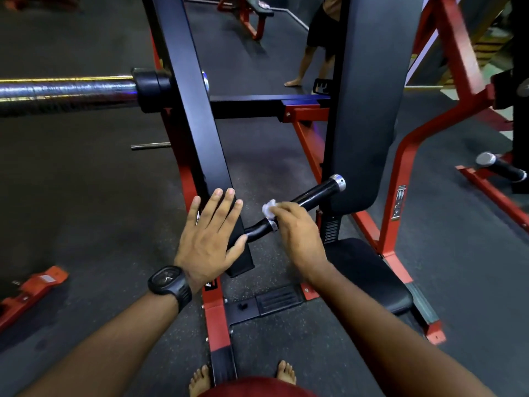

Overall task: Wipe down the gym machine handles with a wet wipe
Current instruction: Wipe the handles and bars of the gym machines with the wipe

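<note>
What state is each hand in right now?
Left hand: open, fingers straight, over the black frame beam.
Right hand: closed on the wet wipe, pressing it to the machine handle.

A chrome weight sleeve juts in from the left above dark rubber flooring. A tall black back pad rises over a black seat pad. Farther back, another person's bare legs stand near a red bench.
</note>
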Motion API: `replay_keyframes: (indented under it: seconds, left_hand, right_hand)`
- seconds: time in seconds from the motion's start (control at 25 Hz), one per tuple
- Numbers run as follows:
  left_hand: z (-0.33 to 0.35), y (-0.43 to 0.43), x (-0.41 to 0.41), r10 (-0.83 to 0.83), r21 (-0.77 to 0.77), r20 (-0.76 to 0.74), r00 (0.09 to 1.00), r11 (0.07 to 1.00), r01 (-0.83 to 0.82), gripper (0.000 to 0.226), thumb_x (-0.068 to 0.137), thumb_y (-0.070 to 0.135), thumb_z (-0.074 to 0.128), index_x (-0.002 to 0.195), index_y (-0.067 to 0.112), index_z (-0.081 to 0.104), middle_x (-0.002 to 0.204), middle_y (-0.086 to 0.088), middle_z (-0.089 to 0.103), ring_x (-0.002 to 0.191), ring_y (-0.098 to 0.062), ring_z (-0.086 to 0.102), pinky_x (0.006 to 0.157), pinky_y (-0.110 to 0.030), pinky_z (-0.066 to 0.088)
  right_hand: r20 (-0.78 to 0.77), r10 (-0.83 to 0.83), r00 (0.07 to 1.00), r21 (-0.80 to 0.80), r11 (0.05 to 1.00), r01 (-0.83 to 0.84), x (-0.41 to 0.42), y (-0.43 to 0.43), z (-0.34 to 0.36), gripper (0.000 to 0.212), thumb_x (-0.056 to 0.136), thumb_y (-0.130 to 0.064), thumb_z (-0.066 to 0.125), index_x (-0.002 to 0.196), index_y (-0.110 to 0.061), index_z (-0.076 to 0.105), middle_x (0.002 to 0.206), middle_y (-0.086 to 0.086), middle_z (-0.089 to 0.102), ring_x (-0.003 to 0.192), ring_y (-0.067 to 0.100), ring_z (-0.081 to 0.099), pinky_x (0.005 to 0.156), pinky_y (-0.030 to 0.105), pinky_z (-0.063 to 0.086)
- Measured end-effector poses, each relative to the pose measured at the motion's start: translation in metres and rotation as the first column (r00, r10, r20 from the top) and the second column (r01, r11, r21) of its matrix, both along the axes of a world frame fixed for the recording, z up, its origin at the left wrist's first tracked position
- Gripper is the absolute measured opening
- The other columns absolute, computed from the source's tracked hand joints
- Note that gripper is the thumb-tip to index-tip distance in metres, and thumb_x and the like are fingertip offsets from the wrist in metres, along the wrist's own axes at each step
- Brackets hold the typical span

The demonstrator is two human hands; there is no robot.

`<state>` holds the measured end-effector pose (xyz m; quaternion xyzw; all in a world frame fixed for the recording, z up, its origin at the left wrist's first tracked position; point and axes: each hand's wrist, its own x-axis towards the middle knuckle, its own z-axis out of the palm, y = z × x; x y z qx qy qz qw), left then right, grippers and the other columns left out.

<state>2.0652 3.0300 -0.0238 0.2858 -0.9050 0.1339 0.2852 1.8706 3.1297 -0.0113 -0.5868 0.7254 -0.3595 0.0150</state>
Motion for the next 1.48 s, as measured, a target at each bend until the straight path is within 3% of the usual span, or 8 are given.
replay_keyframes:
  seconds: [0.12, 0.32, 0.48, 0.76, 0.96, 1.08, 1.24, 1.48]
  left_hand:
    - [0.013, -0.006, -0.004, -0.042, -0.037, 0.065, 0.997, 0.998, 0.044, 0.06, 0.093, 0.046, 0.045, 0.139, 0.009, 0.056, 0.152, -0.011, 0.044, 0.145, -0.03, 0.033, 0.12, -0.055, 0.015]
    - [0.017, -0.009, -0.007, -0.06, -0.007, 0.098, 0.993, 0.998, 0.061, 0.056, 0.093, 0.044, 0.045, 0.135, 0.01, 0.06, 0.153, -0.01, 0.044, 0.147, -0.03, 0.031, 0.121, -0.054, 0.014]
    - [0.018, -0.009, -0.006, -0.067, -0.011, 0.103, 0.992, 0.998, 0.069, 0.056, 0.093, 0.044, 0.045, 0.136, 0.011, 0.059, 0.153, -0.011, 0.044, 0.147, -0.03, 0.031, 0.121, -0.054, 0.013]
    - [0.029, -0.011, -0.011, -0.151, 0.006, 0.126, 0.98, 0.988, 0.152, 0.056, 0.093, 0.042, 0.042, 0.134, 0.008, 0.06, 0.146, -0.013, 0.051, 0.143, -0.03, 0.038, 0.121, -0.052, 0.018]
    - [0.041, -0.014, -0.029, -0.237, 0.073, 0.11, 0.965, 0.971, 0.23, 0.053, 0.09, 0.039, 0.041, 0.129, 0.009, 0.064, 0.134, -0.009, 0.061, 0.13, -0.027, 0.052, 0.118, -0.052, 0.026]
    - [0.051, -0.004, -0.055, -0.289, 0.154, 0.078, 0.954, 0.949, 0.275, 0.05, 0.088, 0.04, 0.041, 0.121, 0.012, 0.067, 0.121, -0.005, 0.067, 0.117, -0.025, 0.06, 0.114, -0.052, 0.033]
    - [0.065, 0.027, -0.104, -0.351, 0.267, 0.086, 0.933, 0.91, 0.317, 0.037, 0.087, 0.033, 0.058, 0.119, 0.016, 0.066, 0.113, 0.0, 0.069, 0.106, -0.023, 0.063, 0.113, -0.049, 0.032]
    - [0.074, 0.1, -0.213, -0.398, 0.304, 0.108, 0.911, 0.886, 0.351, 0.039, 0.089, 0.034, 0.057, 0.123, 0.017, 0.066, 0.112, 0.001, 0.07, 0.105, -0.024, 0.064, 0.106, -0.044, 0.039]
  right_hand:
    - [-0.543, 0.256, 0.8, 0.145, 0.967, -0.211, -0.023, -0.012, -0.005, 0.037, 0.085, -0.001, 0.067, 0.122, -0.002, 0.064, 0.119, 0.015, 0.063, 0.112, 0.03, 0.06, 0.097, 0.039, 0.051]
    - [-0.724, 0.289, 0.626, 0.138, 0.95, -0.279, -0.061, -0.011, 0.017, 0.036, 0.091, -0.008, 0.048, 0.121, -0.002, 0.066, 0.113, 0.012, 0.066, 0.107, 0.029, 0.064, 0.097, 0.032, 0.047]
    - [-0.779, 0.227, 0.584, 0.135, 0.971, -0.198, -0.076, -0.012, 0.025, 0.028, 0.083, -0.004, 0.065, 0.11, -0.001, 0.069, 0.104, 0.013, 0.068, 0.099, 0.03, 0.067, 0.09, 0.036, 0.053]
    - [-0.542, -0.15, 0.827, 0.221, 0.924, 0.312, -0.1, 0.005, 0.039, 0.038, 0.091, -0.012, 0.067, 0.128, -0.009, 0.056, 0.117, 0.008, 0.055, 0.114, 0.026, 0.057, 0.078, 0.037, 0.058]
    - [-0.136, -0.629, 0.765, 0.136, 0.753, 0.644, -0.095, 0.034, 0.046, 0.023, 0.1, -0.011, 0.044, 0.108, -0.011, 0.065, 0.099, 0.008, 0.063, 0.087, 0.03, 0.063, 0.076, 0.037, 0.048]
    - [0.178, -0.637, 0.75, 0.069, 0.769, 0.636, -0.095, 0.057, 0.05, 0.023, 0.101, -0.029, 0.051, 0.096, -0.017, 0.07, 0.074, -0.011, 0.067, 0.077, 0.007, 0.064, 0.07, 0.026, 0.049]
    - [0.313, -0.583, 0.75, 0.061, 0.8, 0.596, -0.104, 0.088, 0.061, 0.025, 0.099, -0.039, 0.056, 0.084, -0.02, 0.065, 0.057, -0.017, 0.063, 0.064, -0.009, 0.061, 0.061, 0.01, 0.039]
    - [0.423, -0.558, 0.714, 0.014, 0.792, 0.61, -0.194, 0.171, 0.07, 0.017, 0.097, -0.029, 0.059, 0.095, -0.014, 0.067, 0.067, -0.009, 0.067, 0.061, -0.006, 0.066, 0.069, 0.022, 0.053]
